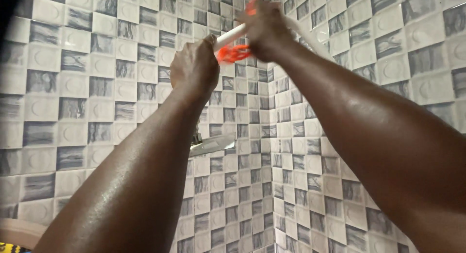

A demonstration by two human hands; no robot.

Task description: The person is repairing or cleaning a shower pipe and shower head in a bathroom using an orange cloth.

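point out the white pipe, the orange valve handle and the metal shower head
white pipe [231, 36]: head view, on the bare stretch between the two hands.
orange valve handle [234, 54]: head view, on the orange part below the pipe.
metal shower head [212, 144]: head view, on its flat shiny face.

a single head-worn view looks up along both raised forearms, close, into a tiled wall corner [270, 136].

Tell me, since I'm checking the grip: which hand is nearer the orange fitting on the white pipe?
Right. The right hand is on the orange fitting; the left hand grips the white pipe just beside it.
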